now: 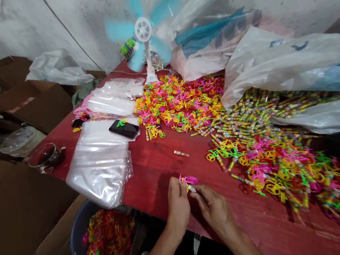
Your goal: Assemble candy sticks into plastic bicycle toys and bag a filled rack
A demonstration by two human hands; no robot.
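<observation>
Over the front edge of the red table (158, 159), my two hands meet with fingertips close together. Pinched in my left hand (179, 205) is a small pink plastic piece (191, 179) with a round loop. My right hand (214, 208) is closed on a short printed tube (191, 188) just below it. Whether the two parts are joined I cannot tell; fingers cover them partly. One loose printed tube (181, 154) lies beyond my hands. To the right spreads a pile of bright plastic pieces (268, 164), some with printed tubes among them.
Plain printed tubes (248, 116) are heaped under white plastic bags (291, 62). More coloured pieces (179, 104) lie before a spinning fan (143, 30). Left are clear bags (98, 163), a phone (124, 128), a glass cup (46, 156) at the edge, and a blue basin (76, 248) below.
</observation>
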